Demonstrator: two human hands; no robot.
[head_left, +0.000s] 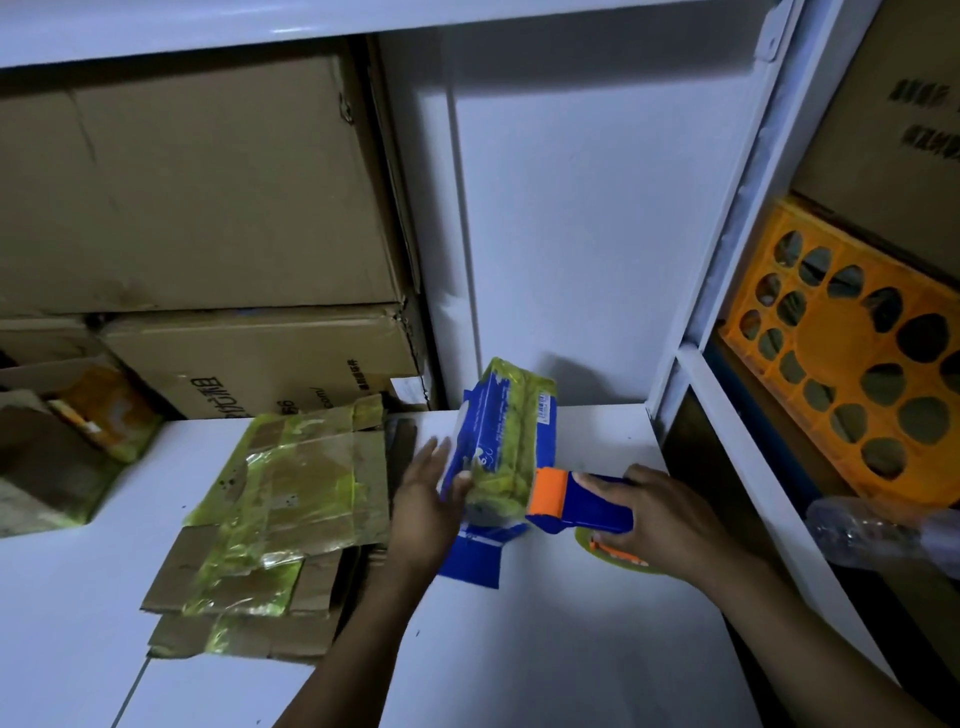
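A blue box (493, 441) wrapped in yellow-green tape stands tilted on the white table (571, 649). My left hand (428, 499) holds its left side, thumb on the taped front and fingers behind. My right hand (660, 514) grips a blue and orange tape dispenser (576, 501) whose orange head touches the box's lower right edge. A roll of yellow-green tape shows under the right hand.
A stack of flattened, taped cartons (280, 519) lies left of the box. Large cardboard boxes (197, 192) fill the shelf behind. A white shelf post (727, 260) rises at right, with an orange crate (852, 358) and a clear plastic bottle (878, 530) beyond it.
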